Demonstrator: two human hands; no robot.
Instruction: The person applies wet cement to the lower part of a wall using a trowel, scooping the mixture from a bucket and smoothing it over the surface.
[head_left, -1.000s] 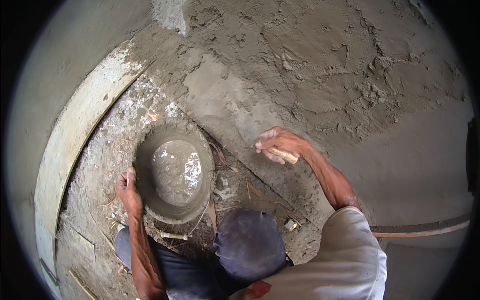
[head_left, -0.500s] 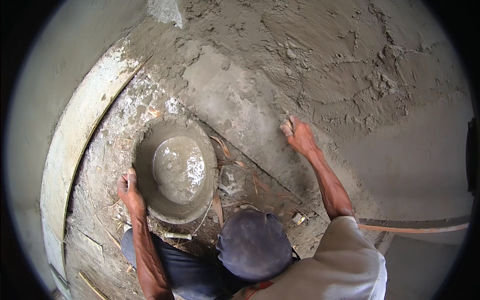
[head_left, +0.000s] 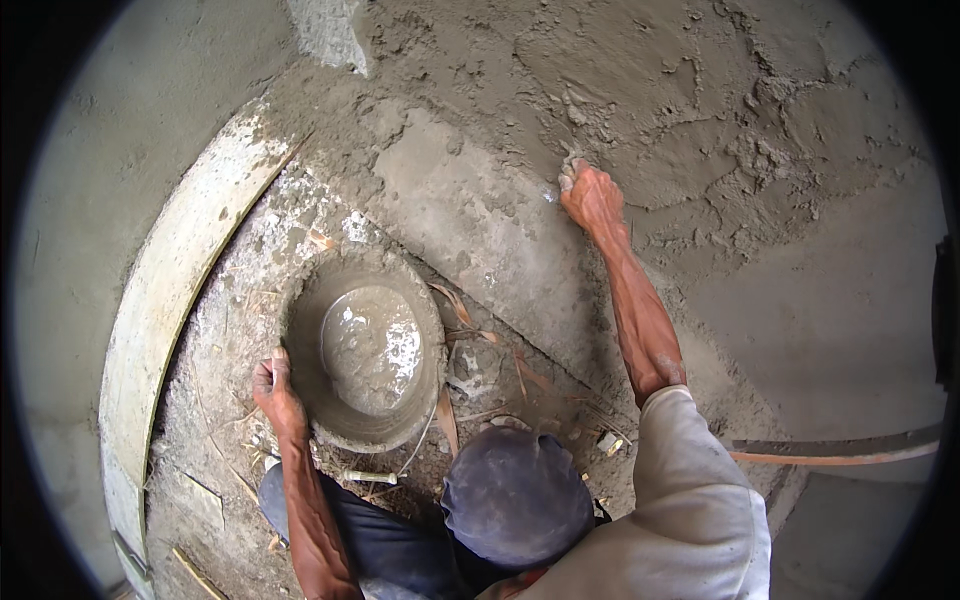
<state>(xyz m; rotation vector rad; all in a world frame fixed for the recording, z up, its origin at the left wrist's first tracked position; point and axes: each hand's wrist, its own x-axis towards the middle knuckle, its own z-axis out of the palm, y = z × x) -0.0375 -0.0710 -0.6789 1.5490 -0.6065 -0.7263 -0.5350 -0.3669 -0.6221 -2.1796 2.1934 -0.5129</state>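
Gripping the rim of a round metal pan (head_left: 365,350) with fingers curled over its left edge, the left hand (head_left: 277,392) steadies it on rough, cement-crusted ground. Watery grey slurry sits in the pan's bottom. The right hand (head_left: 592,195) reaches up, fingers bunched and pressed into wet grey mortar (head_left: 660,110) spread above a smoothed sloping band (head_left: 480,235); whether it holds anything cannot be told
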